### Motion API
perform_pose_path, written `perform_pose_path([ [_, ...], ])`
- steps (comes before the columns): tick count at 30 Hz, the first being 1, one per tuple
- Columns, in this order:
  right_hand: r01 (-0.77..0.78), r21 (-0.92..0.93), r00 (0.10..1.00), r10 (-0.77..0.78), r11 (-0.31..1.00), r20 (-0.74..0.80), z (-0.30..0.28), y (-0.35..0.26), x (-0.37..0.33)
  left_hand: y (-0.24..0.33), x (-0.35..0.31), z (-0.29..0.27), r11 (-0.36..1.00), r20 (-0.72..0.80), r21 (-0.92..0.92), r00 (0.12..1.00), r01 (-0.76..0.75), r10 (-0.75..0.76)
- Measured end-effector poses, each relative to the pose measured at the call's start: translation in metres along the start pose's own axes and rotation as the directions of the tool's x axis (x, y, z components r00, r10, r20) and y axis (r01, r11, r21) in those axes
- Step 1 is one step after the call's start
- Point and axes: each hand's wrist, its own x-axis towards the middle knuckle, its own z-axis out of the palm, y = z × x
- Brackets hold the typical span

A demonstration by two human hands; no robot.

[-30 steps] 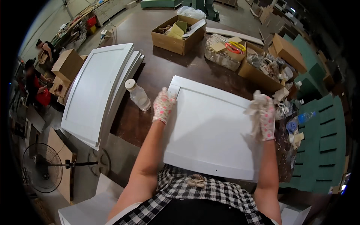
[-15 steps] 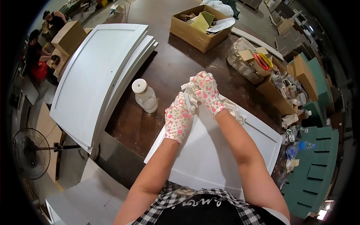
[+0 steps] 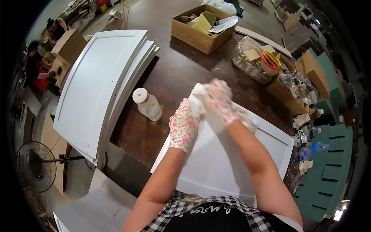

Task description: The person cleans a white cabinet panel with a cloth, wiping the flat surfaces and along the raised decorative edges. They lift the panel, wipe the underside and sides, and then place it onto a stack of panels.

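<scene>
A white framed panel, like a cabinet door, lies in front of me on the dark table. My left hand, in a flowered glove, grips its far left edge, the thumb lying over the face. At the far corner my right hand, gloved alike and smeared by motion, presses on a pale cloth; its fingers are closed over it. A second crumpled rag lies on the panel beside my right wrist. Left of my left hand stands a clear bottle with a white lid.
Several white panels are stacked at the left. A cardboard box of scraps stands at the back. A plastic-wrapped bundle, another box and bottles line the right. A fan and two people are beyond the left side.
My right hand has moved slightly right and toward me, now blurred, over the panel's far corner. The corner shows more now. My left hand stays at the edge; the whole view has shifted a little.
</scene>
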Motion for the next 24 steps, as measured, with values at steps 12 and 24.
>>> perform_pose_path([
  [12,0.024,-0.177,0.997,-0.009,0.984,0.083,0.019,-0.045,0.035,0.012,-0.001,-0.011,0.988,0.04,-0.123,0.996,0.09,-0.086],
  [24,-0.559,-0.632,0.667,0.744,0.537,0.042,-0.151,0.144,-0.162,0.013,0.0,0.0,0.996,-0.008,0.093,1.0,0.005,-0.004],
])
